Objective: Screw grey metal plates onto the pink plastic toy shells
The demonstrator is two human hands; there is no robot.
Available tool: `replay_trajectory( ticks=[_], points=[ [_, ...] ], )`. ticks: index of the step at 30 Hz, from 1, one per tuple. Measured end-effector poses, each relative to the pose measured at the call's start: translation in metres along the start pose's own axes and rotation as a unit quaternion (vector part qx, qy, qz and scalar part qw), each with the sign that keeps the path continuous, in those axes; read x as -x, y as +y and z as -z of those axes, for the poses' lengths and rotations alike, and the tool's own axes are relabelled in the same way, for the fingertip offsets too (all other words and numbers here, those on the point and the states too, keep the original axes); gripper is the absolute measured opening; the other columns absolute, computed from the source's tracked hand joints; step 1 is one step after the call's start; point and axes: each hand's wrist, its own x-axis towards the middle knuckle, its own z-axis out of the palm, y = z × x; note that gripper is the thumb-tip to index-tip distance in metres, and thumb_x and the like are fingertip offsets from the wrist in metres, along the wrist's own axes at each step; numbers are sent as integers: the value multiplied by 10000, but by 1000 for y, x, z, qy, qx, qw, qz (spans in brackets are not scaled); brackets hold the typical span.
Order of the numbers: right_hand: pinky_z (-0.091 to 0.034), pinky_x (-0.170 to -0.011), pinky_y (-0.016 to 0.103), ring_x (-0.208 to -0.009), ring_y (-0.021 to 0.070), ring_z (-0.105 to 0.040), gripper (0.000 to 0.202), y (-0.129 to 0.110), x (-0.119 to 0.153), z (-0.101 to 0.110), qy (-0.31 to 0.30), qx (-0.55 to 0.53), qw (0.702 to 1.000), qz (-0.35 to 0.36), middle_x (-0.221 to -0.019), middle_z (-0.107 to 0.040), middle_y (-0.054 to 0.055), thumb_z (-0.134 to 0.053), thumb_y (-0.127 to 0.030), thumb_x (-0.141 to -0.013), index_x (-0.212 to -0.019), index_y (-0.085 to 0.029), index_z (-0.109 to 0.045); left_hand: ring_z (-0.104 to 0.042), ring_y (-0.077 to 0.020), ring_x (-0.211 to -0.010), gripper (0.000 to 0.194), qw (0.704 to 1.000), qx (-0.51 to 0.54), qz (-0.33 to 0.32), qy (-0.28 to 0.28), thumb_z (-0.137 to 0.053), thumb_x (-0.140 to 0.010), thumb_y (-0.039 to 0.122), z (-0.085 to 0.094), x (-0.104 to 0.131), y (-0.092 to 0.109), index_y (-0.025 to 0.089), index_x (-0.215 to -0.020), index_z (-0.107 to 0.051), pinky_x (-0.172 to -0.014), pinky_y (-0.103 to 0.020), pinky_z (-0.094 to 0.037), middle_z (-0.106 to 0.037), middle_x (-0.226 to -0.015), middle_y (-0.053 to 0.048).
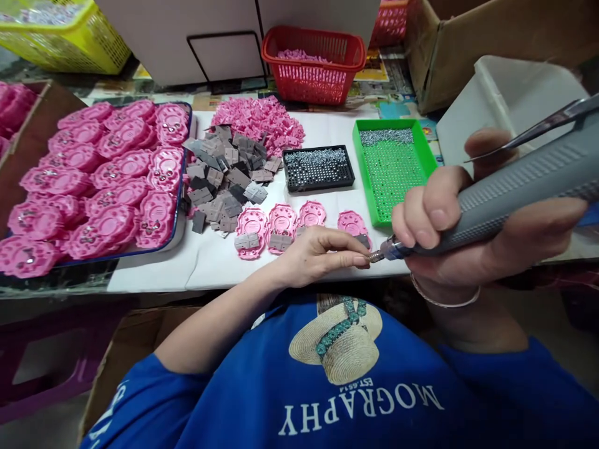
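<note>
My right hand (pixel 440 218) is wrapped round a grey electric screwdriver (pixel 515 181), its bit pointing left and down. Metal tweezers (pixel 538 131) lie along the top of the tool in the same hand. The thumb and fingertips of my left hand (pixel 322 252) are pressed together at the bit's tip; what they pinch, if anything, is hidden. Just behind them lies a pink plastic casing (pixel 353 223) with a dark grey plate (pixel 362 239) on it. Further left are more pink casings (pixel 282 218) in a row, at least two bearing grey plates (pixel 248 241).
A green tray (pixel 393 168) and a black tray (pixel 318 169) hold small screws. Grey plates (pixel 229 174) and small pink parts (pixel 262 121) lie in heaps. Left stands a tray (pixel 186 181) stacked with pink casings. Behind are a red basket (pixel 313 78) and a white bin (pixel 496 93).
</note>
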Motion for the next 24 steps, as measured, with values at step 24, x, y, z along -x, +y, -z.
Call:
replay_trajectory(
  ticks=[24],
  points=[
    [-388,-383,253,-398,82,-405,377,4,6,1,24,15,999,16,-587,-468,-83,-774,-589,-760,-1025,-350,-650,-713,-130,-757,121,959,-179,-205,77,-632,-938,175,-6,2,-11,105,-938,-731,-708,-216,-548,-767,-860,-97]
  ],
)
